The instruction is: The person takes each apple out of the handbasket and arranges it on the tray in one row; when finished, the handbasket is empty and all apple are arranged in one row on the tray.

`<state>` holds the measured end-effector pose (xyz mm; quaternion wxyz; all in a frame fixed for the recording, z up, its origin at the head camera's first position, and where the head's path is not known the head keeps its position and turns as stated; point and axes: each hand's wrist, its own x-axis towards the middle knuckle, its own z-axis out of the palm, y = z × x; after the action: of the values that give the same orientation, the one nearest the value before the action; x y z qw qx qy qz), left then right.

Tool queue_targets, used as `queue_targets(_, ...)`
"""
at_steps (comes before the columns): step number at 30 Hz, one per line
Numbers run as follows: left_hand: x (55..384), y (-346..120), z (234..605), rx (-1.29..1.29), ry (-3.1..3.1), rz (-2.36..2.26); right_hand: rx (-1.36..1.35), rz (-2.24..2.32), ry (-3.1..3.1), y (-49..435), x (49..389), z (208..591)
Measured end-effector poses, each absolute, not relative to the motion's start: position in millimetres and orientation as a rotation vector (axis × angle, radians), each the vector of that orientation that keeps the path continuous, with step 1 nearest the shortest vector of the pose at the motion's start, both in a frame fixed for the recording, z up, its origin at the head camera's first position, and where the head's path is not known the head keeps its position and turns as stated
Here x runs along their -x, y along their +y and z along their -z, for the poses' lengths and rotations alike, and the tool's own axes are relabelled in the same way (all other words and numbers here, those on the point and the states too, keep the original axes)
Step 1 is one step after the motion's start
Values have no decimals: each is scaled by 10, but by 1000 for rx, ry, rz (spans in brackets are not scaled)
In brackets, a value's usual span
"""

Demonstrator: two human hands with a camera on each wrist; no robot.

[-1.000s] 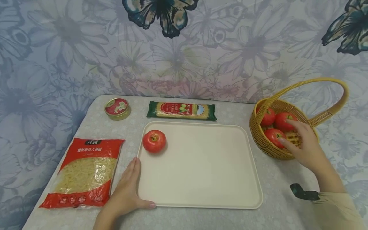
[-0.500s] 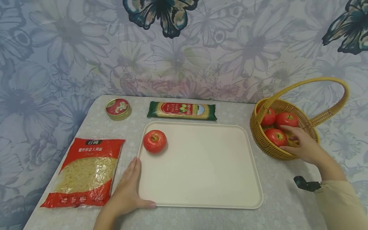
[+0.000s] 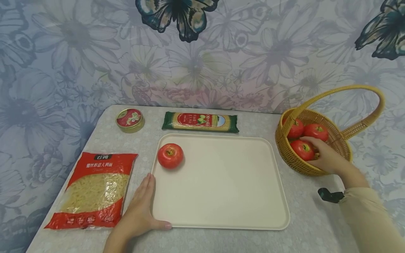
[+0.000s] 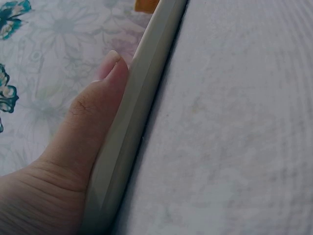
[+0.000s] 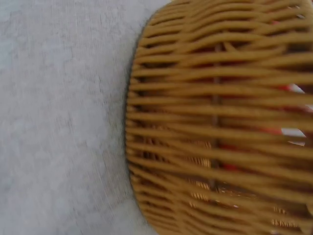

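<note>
My left hand [image 3: 139,207] lies at the near left corner of the cream tray [image 3: 221,182], its straight fingers along the left edge and its thumb [image 4: 102,98] against the front rim. A red tomato [image 3: 170,156] sits in the tray's far left corner. On the right, my right hand [image 3: 332,158] reaches into the yellow wicker basket [image 3: 284,154], fingers and thumb round the nearest tomato [image 3: 302,149]. Two more tomatoes, one at the back left [image 3: 295,129] and one at the back right [image 3: 316,131], lie behind it. In the right wrist view the basket's woven wall [image 5: 220,117] hides the right hand.
A red bag of spiral pasta [image 3: 95,189] lies left of the tray. Behind the tray are a round tin [image 3: 129,120] and a green-ended spaghetti pack [image 3: 200,122]. The basket's tall handle [image 3: 345,88] arches up and leans right. A flowered cloth [image 3: 202,70] stands behind the table.
My right hand has moved left and down inside the basket, from over the tomatoes to round the nearest one. The left hand and the tray have stayed in place.
</note>
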<state>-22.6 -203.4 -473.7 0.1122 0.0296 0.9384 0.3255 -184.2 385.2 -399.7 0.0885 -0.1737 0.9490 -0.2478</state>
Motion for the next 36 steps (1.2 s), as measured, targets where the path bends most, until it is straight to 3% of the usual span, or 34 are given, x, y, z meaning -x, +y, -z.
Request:
queue_targets(20, 212, -2018, 4749, -79, 2753, -965, 325, 830, 2919, 3851, 1832, 4037)
queue_targets(28, 217, -2029, 4741, -75, 2751, -957, 152, 894, 3092, 3750, 1667, 3872)
queue_targets(36, 213, -2033, 4746, -63, 2744, -954, 258, 1021, 3229, 3390, 1480, 3625)
